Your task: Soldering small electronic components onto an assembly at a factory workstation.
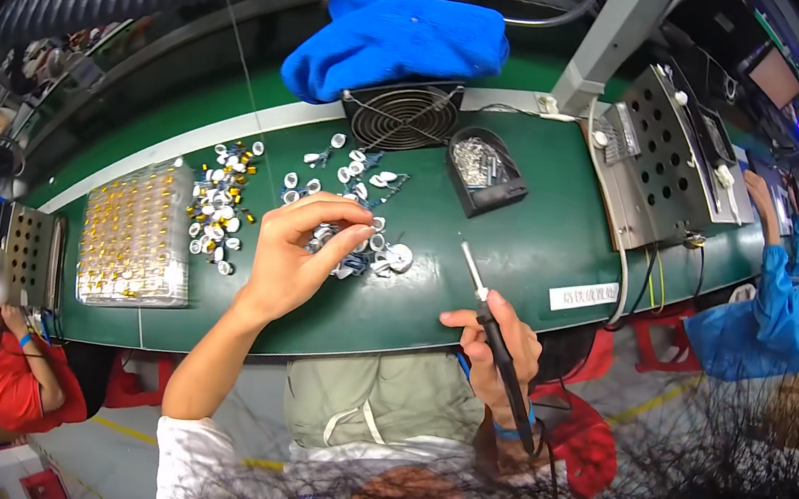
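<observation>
In my right hand (481,361) is a soldering iron (506,373) with a black handle. Its thin metal tip points up and away over the green bench. My left hand (290,253) is raised over a loose pile of small white round parts with dark wires (357,171). Thumb and forefinger are bent together in a pinch; whatever may be between them is too small to make out. A second cluster of white parts with yellow ends (223,194) lies left of this hand. Some parts are hidden behind my left hand.
A clear tray with rows of yellow-ended parts (138,230) sits at left. Behind the pile stand a black fan (402,117) under blue cloth (402,38) and a black bin of metal pieces (499,200). A perforated metal box (659,153) is at right. Co-workers sit on both sides.
</observation>
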Tool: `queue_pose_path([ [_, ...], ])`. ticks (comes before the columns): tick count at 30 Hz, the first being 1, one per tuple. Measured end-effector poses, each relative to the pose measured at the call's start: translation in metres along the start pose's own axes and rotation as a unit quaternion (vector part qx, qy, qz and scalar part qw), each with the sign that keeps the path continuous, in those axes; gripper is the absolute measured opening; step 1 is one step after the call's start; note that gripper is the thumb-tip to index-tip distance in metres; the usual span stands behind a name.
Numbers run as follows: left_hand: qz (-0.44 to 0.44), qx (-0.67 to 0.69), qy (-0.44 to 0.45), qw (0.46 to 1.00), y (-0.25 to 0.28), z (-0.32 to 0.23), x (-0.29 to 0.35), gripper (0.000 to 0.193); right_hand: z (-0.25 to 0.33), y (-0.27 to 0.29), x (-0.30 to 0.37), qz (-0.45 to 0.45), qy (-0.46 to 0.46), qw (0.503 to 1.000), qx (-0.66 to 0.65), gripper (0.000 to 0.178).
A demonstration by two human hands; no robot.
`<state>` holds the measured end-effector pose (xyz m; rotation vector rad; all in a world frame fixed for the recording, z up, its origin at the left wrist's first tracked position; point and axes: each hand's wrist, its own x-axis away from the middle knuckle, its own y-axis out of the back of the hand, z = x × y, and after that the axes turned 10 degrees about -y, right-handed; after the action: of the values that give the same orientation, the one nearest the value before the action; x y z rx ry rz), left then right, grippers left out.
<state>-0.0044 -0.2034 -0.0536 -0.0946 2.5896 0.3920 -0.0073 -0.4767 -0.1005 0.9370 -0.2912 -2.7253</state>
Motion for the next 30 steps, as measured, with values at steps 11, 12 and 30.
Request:
queue_pose_path([
  [11, 0.071, -0.019, -0.112, 0.991, -0.015, 0.003, 0.017, 0.023, 0.018, -0.05, -0.036, 0.0, -0.129, 0.989, -0.068, 0.045],
  [12, 0.07, -0.017, -0.126, 0.989, -0.016, 0.005, 0.018, 0.024, 0.019, -0.055, -0.038, -0.003, -0.129, 0.989, -0.067, 0.045],
  [30, 0.083, -0.039, -0.11, 0.99, -0.012, -0.006, 0.012, 0.012, 0.007, -0.06, -0.013, -0.06, -0.126, 0.982, -0.123, 0.037],
])
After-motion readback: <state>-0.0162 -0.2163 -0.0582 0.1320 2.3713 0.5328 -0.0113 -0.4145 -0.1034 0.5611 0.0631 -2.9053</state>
